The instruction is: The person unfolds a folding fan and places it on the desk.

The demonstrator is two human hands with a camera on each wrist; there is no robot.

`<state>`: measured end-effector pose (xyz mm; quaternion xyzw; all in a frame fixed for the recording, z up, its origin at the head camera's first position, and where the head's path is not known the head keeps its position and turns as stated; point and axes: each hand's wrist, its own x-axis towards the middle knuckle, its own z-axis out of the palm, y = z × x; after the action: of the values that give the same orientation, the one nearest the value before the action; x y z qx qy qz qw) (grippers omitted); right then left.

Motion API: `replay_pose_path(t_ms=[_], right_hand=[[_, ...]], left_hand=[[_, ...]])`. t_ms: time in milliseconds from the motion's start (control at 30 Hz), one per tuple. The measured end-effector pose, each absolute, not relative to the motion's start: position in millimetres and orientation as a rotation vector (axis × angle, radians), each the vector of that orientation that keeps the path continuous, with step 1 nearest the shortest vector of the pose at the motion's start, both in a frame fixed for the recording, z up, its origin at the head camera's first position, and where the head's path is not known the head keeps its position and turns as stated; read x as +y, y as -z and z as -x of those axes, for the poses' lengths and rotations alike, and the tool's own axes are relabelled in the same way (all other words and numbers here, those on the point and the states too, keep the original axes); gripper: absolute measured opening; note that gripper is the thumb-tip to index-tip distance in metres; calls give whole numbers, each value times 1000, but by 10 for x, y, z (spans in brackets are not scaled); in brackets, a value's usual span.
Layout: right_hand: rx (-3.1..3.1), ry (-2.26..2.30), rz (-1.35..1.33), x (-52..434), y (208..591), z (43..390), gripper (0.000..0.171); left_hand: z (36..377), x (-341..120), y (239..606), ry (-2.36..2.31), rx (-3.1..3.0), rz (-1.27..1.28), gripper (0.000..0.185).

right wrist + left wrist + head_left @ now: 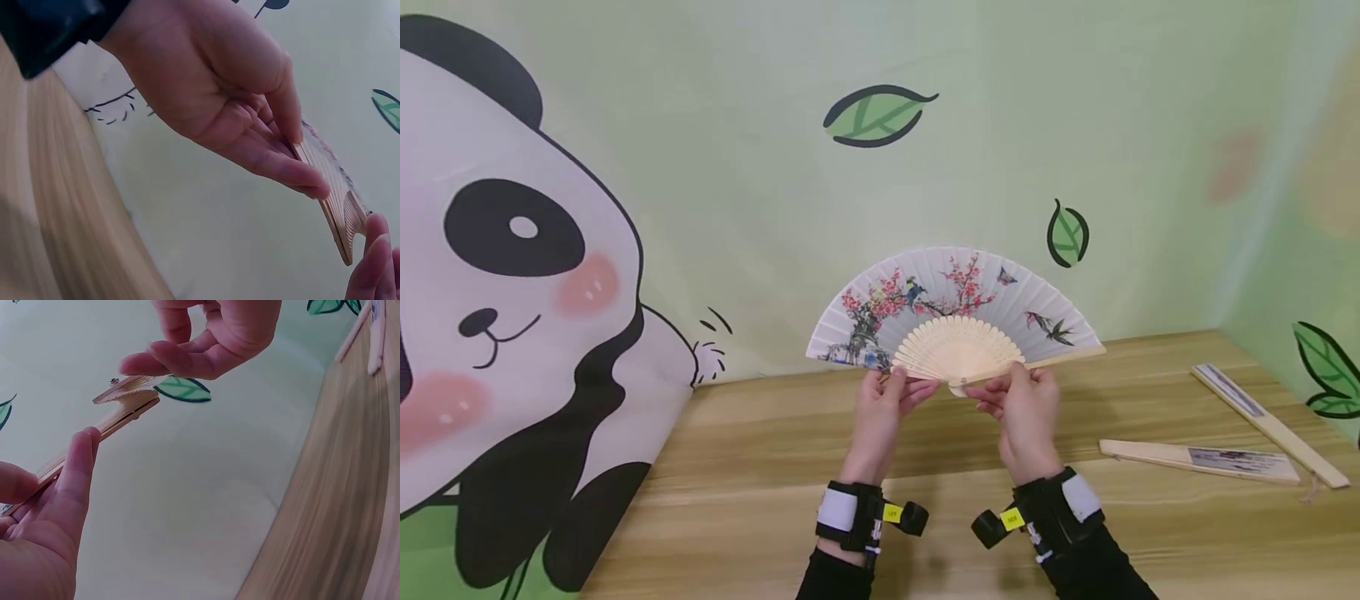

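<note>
While the fan stands spread above the table, the left hand pinches its left guard and the right hand pinches its right guard near the pivot. The fingers hide the pivot; both wrist views show the fan only edge-on.

I see the open fan held upright above the counter, left hand pinching its left guard, right hand gripping the right guard near the pivot. Two folded fans lie at right. Panda backdrop behind.
</note>
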<state>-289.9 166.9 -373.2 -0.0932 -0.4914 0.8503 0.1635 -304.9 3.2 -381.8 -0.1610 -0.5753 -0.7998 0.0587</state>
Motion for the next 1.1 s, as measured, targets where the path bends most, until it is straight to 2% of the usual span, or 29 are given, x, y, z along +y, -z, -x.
replay_pose_path(t_ms=[300,767,1100], right_hand=[[-1372,-2588,376,1101,3902,3080,10],[-1350,-2665,465,-223,4159,3171,16],[-1460,-2692,518,-726,4294,3236,20]], left_hand=[[3161,-518,3979,2367,-1833,334,24],[3138,-1750,4387,2477,-1670,-30,13],[3025,-2221,4580,2557,-1570,-230,15]])
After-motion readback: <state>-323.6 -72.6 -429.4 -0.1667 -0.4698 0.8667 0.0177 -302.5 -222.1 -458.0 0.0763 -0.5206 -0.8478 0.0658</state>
